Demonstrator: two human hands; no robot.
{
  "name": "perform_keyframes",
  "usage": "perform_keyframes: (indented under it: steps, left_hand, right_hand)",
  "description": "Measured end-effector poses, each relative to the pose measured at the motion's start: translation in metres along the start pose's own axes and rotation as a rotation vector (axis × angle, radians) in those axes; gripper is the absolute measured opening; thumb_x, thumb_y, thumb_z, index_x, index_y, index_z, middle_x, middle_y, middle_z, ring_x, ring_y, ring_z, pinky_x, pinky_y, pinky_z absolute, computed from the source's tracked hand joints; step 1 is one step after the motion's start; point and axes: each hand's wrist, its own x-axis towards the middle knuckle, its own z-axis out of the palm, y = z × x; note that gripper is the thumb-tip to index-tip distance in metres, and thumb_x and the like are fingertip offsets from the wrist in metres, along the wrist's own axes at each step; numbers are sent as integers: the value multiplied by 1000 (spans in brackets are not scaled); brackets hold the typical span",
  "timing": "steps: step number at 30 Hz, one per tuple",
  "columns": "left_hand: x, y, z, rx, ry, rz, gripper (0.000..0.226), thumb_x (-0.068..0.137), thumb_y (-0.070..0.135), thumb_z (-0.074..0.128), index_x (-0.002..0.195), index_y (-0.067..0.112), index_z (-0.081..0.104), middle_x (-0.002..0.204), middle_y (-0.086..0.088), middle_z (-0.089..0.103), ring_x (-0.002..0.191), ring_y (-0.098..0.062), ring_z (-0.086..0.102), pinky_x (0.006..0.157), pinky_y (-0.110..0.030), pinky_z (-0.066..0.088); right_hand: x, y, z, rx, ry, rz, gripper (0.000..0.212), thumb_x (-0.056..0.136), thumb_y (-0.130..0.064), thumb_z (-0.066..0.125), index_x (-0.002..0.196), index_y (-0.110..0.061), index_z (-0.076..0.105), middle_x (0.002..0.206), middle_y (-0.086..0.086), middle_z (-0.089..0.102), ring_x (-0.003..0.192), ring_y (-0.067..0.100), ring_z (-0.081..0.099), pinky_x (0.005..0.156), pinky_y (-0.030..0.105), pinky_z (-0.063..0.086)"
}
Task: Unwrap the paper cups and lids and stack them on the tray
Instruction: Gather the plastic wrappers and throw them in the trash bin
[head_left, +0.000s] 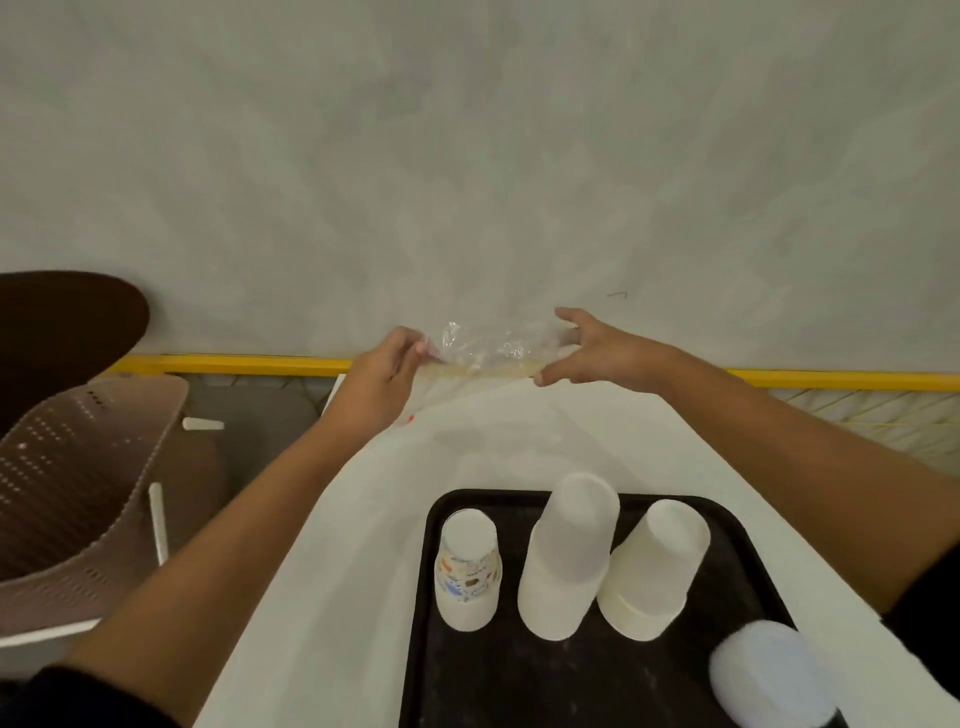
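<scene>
Three upside-down cup stacks (563, 556) and a pile of lids (769, 675) stand on the black tray (441, 670); stacking appears nearly complete. Beyond the tray, the left hand (382, 382) pinches a clear wrapper (488, 345); the right hand (592, 348), fingers spread, touches its other end. The smallest stack carries a coloured print; no writing is legible.

Tray (613, 686) is black. On it, the left cup (467, 569) has colourful little prints, the other two cups (569, 556) are plain white. Yellow strip (249, 364) behind it.
</scene>
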Motion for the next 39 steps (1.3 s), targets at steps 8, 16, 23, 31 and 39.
perform_keyframes:
  steps: [8, 16, 23, 31, 39]
  left_hand:
    - [-31, 55, -41, -329, 21, 71, 20, 100, 25, 35, 84, 26, 47, 94, 6, 66, 80, -6, 67, 83, -30, 49]
    - [-67, 114, -51, -746, -91, -83, 21, 101, 27, 35, 94, 17, 52, 100, -5, 64, 74, -23, 70, 66, -37, 60]
    - [-103, 129, -13, -837, -456, -234, 41, 85, 27, 60, 123, 22, 46, 113, -8, 60, 69, -24, 70, 54, -35, 56]
    - [-155, 150, 54, -827, -684, -404, 25, 89, 12, 56, 113, 13, 58, 100, -6, 68, 61, -14, 69, 54, -23, 54]
    - [-216, 196, 114, -924, -1232, -726, 72, 69, 67, 59, 117, 14, 58, 119, -10, 57, 111, -30, 54, 101, -45, 38]
  right_hand:
    - [-72, -28, 21, 215, -21, -64, 78, 81, -21, 70, 144, -23, 25, 140, 2, 43, 124, 16, 46, 105, 33, 37]
    - [-140, -43, 34, 405, 107, -282, 17, 82, -10, 67, 97, -16, 64, 94, 1, 67, 81, 9, 65, 75, 20, 54]
    - [-205, 0, 26, 556, 248, -218, 28, 82, 1, 63, 101, -19, 62, 81, 10, 66, 54, 13, 61, 48, 23, 51]
    - [-295, 72, 16, 478, 383, -257, 41, 85, 11, 54, 102, -24, 69, 81, 1, 60, 50, 11, 54, 40, 19, 44]
    - [-393, 138, -1, -393, 585, -283, 50, 74, 25, 39, 94, -5, 74, 91, 6, 49, 60, -2, 46, 51, 5, 41]
